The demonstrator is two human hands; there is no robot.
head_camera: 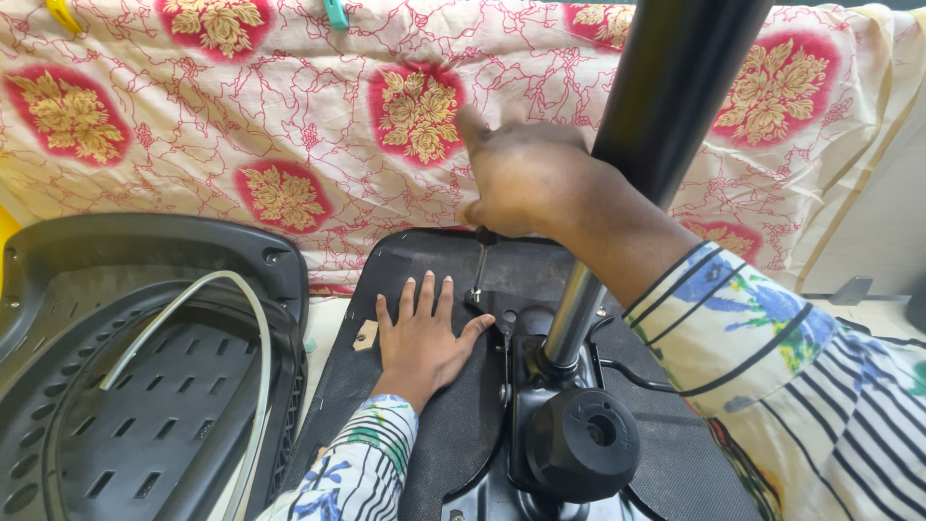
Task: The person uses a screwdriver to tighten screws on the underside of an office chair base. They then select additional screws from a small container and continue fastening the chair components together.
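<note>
Against a cream cloth (289,125) printed with red and gold flower medallions lies one upturned office chair seat (434,405), its black fabric underside facing up. Two hands work on it. Flat on that underside rests the left hand (422,338), fingers spread apart and palm down, gripping nothing, with one small pale tag (366,335) just beside its little finger. Above it, the right hand (526,178) has its grip closed around the top of one slim metal tool (478,265), which stands nearly upright with its tip down on the black seat plate (511,323), just beside the left thumb. One black and silver gas-lift column (637,145) rises from the mechanism at the seat's middle and passes behind the right wrist. One round black knob (582,444) sits at the near end of that mechanism, and one thin black lever (632,378) sticks out to its right. To the left lies one separate black plastic shell (145,386) with rows of slots, crossed by one curved grey band (246,328). Both sleeves are white with blue, green and striped patterns.
</note>
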